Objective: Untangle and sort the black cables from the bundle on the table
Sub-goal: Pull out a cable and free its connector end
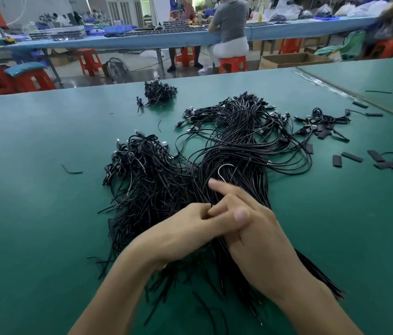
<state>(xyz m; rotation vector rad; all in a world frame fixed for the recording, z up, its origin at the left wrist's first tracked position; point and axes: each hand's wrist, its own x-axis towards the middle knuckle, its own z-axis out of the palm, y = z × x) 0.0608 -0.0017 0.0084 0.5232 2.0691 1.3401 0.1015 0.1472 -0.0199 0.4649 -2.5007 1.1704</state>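
A big bundle of black cables [234, 151] sprawls over the middle of the green table [33, 189], plugs fanned out at its far end. A second tangled heap [142, 165] lies against its left side. My left hand [181, 233] sits low over the near end of the bundle, fingers curled and pinching black strands. My right hand [251, 228] crosses it from the right, its curled fingers meeting the left hand's at the same strands while the index finger sticks out toward the bundle. What exactly lies between the fingers is hidden.
A small cable pile [158, 91] sits at the table's far edge. Another small cluster [321, 120] and several short black sleeve pieces [381, 160] lie at the right. A loose scrap [71, 170] lies left. Beyond the table are red stools and a seated person.
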